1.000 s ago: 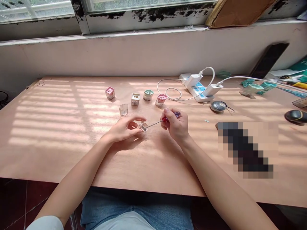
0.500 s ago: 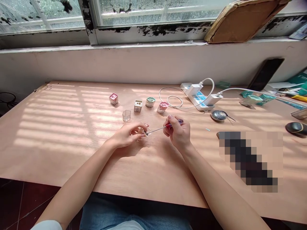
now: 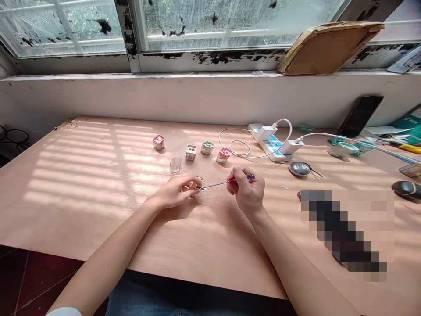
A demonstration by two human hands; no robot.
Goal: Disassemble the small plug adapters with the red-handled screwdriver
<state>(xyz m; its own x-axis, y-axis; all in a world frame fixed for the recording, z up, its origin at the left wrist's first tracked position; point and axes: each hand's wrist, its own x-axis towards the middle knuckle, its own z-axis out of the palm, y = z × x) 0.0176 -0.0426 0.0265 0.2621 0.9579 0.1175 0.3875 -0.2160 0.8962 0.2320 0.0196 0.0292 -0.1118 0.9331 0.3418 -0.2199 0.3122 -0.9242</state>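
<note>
My right hand [image 3: 246, 189] is closed round the red and purple see-through handle of a screwdriver [image 3: 215, 184]. Its thin metal shaft points left, the tip meeting a small pale pencil sharpener top [image 3: 203, 189] pinched in the fingers of my left hand [image 3: 177, 190]. Those fingers hide much of the piece. Just beyond my left hand stands a clear plastic cup [image 3: 175, 165] without a lid. Behind it are several two-hole pencil sharpeners with clear bodies: a pink one [image 3: 158, 141], a cream one [image 3: 190, 152], a green one [image 3: 207, 148] and another pink one [image 3: 224, 155].
A white power strip [image 3: 272, 147] with plugs and a looping cable lies at the back right. Further right are a computer mouse [image 3: 301, 169], a black mouse [image 3: 408, 188], a phone [image 3: 361, 115] leaning on the wall and a blurred-out dark object [image 3: 344, 230].
The camera view has tilted up slightly, so everything sits lower. Both hands keep their holds, with the screwdriver tip still at the sharpener top and its handle a little further right.
</note>
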